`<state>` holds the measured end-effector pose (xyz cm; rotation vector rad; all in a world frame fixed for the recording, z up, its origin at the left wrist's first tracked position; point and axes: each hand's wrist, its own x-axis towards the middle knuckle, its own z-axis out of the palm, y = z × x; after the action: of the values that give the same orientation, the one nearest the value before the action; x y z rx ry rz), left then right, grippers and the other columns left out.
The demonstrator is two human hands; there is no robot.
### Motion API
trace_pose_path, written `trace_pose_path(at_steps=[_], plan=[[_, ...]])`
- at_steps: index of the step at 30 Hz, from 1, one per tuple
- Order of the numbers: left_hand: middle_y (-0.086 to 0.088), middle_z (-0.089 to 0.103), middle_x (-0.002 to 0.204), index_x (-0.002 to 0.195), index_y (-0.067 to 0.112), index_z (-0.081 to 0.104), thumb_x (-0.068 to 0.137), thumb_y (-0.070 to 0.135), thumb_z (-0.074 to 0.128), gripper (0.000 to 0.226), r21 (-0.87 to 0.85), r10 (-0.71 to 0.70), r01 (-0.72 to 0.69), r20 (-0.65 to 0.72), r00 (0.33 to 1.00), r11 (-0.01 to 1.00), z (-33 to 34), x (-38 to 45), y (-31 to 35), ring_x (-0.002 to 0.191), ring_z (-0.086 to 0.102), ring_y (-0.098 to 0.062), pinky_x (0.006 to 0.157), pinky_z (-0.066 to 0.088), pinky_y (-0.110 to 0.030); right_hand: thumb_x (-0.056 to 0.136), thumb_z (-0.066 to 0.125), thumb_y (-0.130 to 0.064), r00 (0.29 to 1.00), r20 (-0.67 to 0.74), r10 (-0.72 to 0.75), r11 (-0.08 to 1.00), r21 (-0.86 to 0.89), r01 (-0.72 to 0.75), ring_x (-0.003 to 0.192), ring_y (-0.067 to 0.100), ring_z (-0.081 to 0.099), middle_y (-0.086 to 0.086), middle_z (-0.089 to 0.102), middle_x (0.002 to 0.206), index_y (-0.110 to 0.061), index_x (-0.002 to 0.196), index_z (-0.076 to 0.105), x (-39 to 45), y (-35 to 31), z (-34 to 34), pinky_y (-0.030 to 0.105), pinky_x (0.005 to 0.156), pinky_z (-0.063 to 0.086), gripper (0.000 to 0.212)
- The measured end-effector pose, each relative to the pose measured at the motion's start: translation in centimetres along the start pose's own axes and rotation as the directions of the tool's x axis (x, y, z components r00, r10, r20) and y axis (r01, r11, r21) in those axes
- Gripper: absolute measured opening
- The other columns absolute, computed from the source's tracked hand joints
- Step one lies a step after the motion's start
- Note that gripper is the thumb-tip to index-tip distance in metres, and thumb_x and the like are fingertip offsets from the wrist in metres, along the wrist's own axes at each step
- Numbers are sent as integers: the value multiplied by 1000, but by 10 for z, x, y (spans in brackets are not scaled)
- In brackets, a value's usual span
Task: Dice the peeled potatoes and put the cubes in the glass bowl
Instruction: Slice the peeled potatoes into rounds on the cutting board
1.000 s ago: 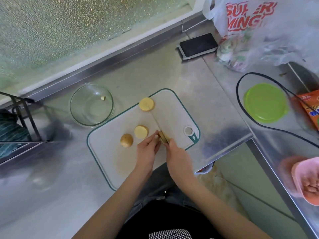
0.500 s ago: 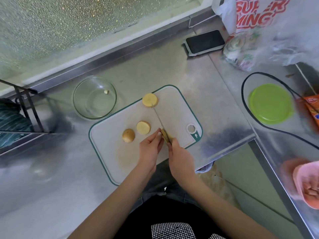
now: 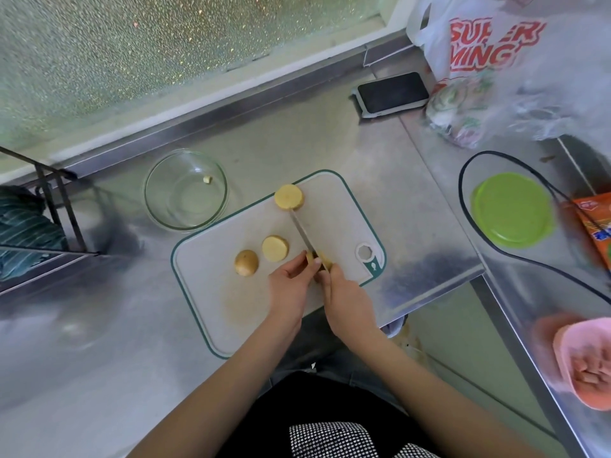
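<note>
A white cutting board [image 3: 215, 292] with a green rim lies on the steel counter. On it are three potato pieces: a round slice [image 3: 289, 197] at the far edge, another slice [image 3: 275, 248] mid-board, and an end piece [image 3: 246, 262] beside it. My right hand [image 3: 345, 299] grips a knife [image 3: 302, 231] whose blade points away across the board. My left hand [image 3: 291, 284] pinches a small potato piece [image 3: 322, 257] against the blade. The glass bowl [image 3: 155, 206] stands left of the board's far end and holds one small cube [image 3: 207, 179].
A phone [image 3: 391, 93] lies at the back. A plastic bag [image 3: 496, 61] stands at the far right, with a green lid [image 3: 512, 209] and a black cable [image 3: 463, 180] on the right counter. A pink cloth [image 3: 585, 361] sits near right. A dark wire rack [image 3: 53, 206] stands at left.
Both hands have stayed together at the small potato piece with the knife. The scene sits slightly differently in the frame; nothing on the board has moved.
</note>
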<state>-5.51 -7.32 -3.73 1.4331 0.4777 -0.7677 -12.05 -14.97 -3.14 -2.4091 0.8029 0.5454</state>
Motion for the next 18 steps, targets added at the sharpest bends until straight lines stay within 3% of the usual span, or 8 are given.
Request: trace_pose_path(at_steps=[2,4,8,10,13,15,18], plan=[[2,71,102,109,13,68,83,15,69,26,64,11,-10,-22,1000,998,-5,2,0,100,63,-11,91,49,-27,100,18,-43,1000,-1,29,999,14,-29,78,25,62,5,54,80,-17,108,42,5,5,-3,39,73,53,37],[-1,68,107,113,8,65,85,15,66,29,127,14,-5,-68,998,992,-11,4,2,102,62,-14,92,49,-30,99,19,-44,999,-6,38,998,56,-38,79,25,62,7,60,84,-16,105,44,8,8,-7,41,76,54,39],[-3,66,100,117,4,61,92,14,57,27,288,83,-49,-109,991,956,-26,9,8,89,61,-12,82,52,-28,100,19,-44,1000,-14,13,998,-62,-14,81,27,64,9,64,88,-15,107,43,7,5,-9,37,73,52,38],[-3,67,101,115,7,63,90,17,59,27,350,139,-87,-127,982,933,-33,11,12,89,62,-12,85,53,-33,100,19,-44,1000,-19,12,998,-63,-13,82,29,64,10,65,88,-15,107,44,4,3,-9,37,72,50,39],[2,67,98,108,11,68,85,20,66,24,464,196,-130,-98,976,877,-40,14,17,91,63,-12,90,52,-36,100,20,-43,999,-49,-9,999,48,11,83,30,63,11,65,88,-16,109,47,4,4,-9,40,75,52,39],[2,69,95,101,15,70,83,18,69,18,461,186,-141,-54,981,876,-40,18,21,89,64,-10,90,52,-36,100,24,-40,990,-140,-18,985,170,42,78,29,62,9,63,83,-15,107,50,4,6,-10,39,70,52,37],[-4,69,102,100,18,69,82,10,69,19,438,186,-189,50,981,879,-36,25,26,94,64,-14,93,49,-31,101,31,-32,961,-264,80,920,391,31,68,26,53,4,54,73,-10,95,51,10,10,-16,28,55,38,30]])
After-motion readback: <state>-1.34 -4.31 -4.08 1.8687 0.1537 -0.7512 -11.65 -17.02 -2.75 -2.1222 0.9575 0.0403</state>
